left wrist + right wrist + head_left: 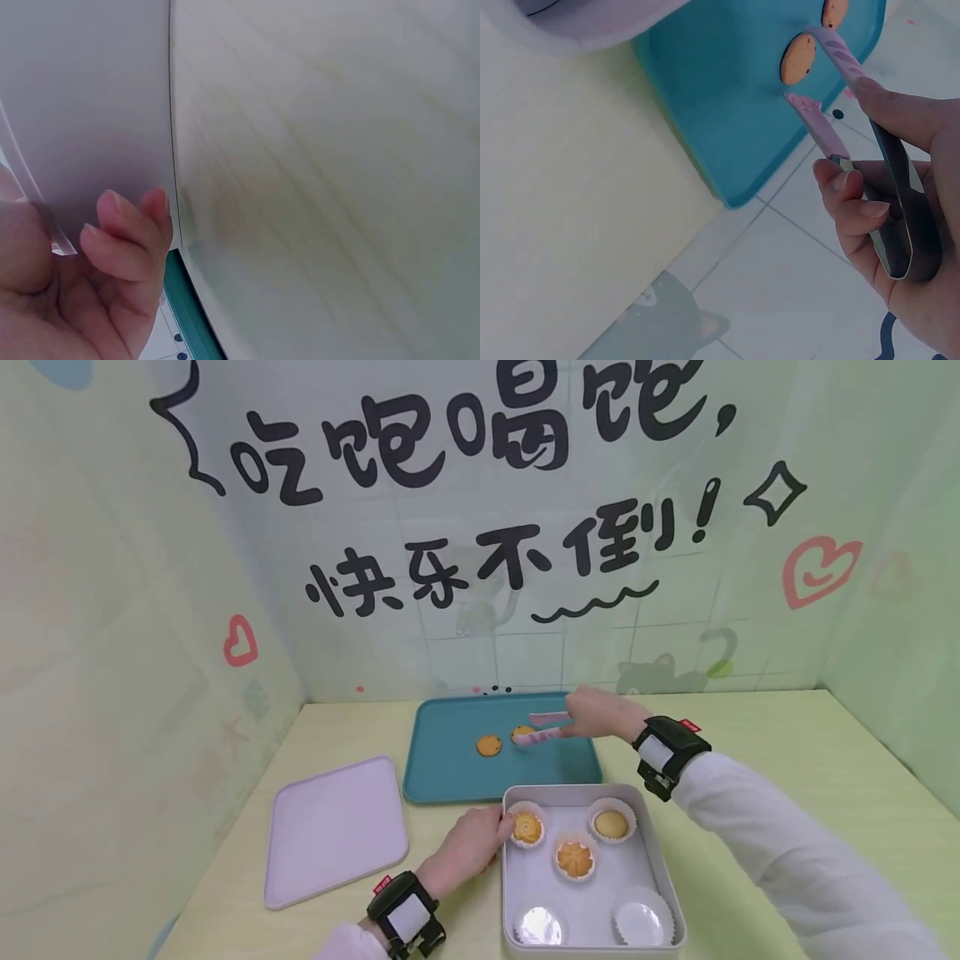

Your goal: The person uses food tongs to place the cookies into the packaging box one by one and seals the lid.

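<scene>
My right hand (600,714) holds a pair of tongs (904,176) with pink tips and a dark metal body. The tips are spread, close to a round chocolate chip cookie (799,58) on the blue tray (450,775). A second cookie (489,745) lies to its left in the head view. My left hand (468,843) grips the left wall of a white box (543,889), thumb at the rim and curled fingers (116,259) against the outside. In the box, paper cups hold a flower-shaped cookie (527,828), a star-patterned cookie (575,860) and a plain round cookie (611,824).
A clear cup liner (542,925) and a white paper cup (643,917) sit at the box's near end. Left of it lies a pale purple tray (337,831) on the light wooden table (750,752). A printed curtain (465,660) stands behind the blue tray.
</scene>
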